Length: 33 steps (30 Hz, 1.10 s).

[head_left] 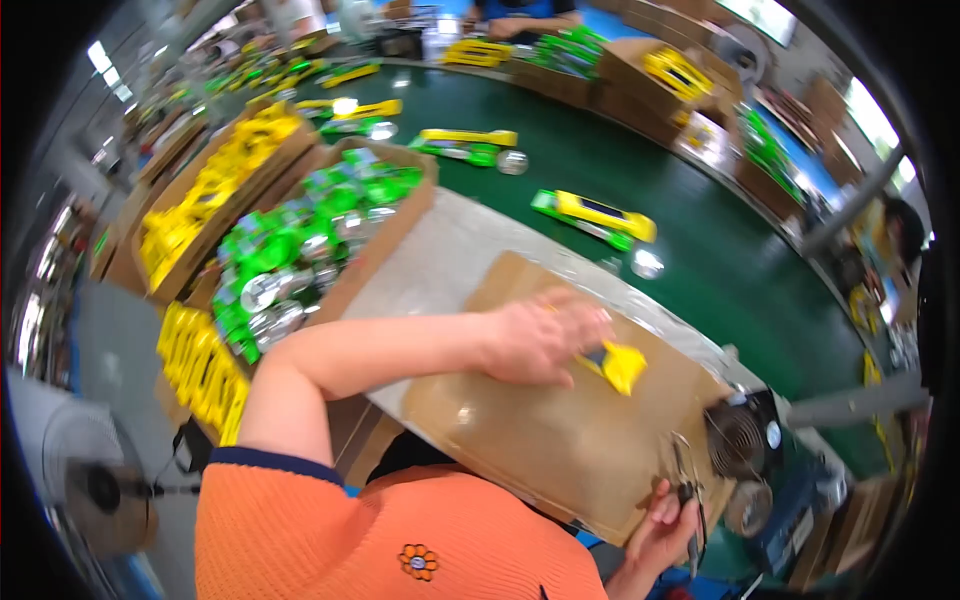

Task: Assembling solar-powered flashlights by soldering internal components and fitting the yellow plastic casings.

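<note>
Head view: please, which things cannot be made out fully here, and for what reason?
Head view: left hand is blurred, so its grip cannot be told.
Head view: yellow part is blurred and partly covered by the left hand.
Head view: dark handheld tool is partly covered by the right hand.
Head view: co-worker at the top is cut off by the picture's upper edge.

Bright windows [870, 108] (upper right), grey floor [115, 345]

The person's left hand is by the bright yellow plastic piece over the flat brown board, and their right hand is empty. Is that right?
Not quite: the right hand holds a slim dark-handled tool, as the head view shows. The left hand is indeed by the yellow piece.
</note>
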Tool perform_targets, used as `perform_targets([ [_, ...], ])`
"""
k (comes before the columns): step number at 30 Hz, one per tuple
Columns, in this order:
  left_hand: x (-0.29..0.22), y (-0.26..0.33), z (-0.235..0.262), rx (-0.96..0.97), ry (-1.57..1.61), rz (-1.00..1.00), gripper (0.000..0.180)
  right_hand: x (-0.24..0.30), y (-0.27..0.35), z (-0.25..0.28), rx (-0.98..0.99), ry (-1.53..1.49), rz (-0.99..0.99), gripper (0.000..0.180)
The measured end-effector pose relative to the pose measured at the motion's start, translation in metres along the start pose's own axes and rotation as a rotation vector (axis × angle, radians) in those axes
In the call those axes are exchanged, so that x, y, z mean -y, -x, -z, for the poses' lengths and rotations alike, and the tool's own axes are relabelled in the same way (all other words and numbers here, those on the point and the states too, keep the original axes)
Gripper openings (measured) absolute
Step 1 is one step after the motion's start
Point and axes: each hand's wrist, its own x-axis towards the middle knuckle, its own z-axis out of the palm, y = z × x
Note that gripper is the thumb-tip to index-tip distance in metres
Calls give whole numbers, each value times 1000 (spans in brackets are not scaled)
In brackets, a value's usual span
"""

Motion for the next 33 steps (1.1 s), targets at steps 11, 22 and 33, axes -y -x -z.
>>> perform_targets([
  [11,77,149,194,204,-378,841,16,12,8,-23,-75,142,-45,30],
  [22,197,221,170,267,-138,887,56,8,5,-20,-212,211,-43,39],
  [33,48,137,193,-155,-143,206,43,7,3,-6,-5,56,-13,19],
])
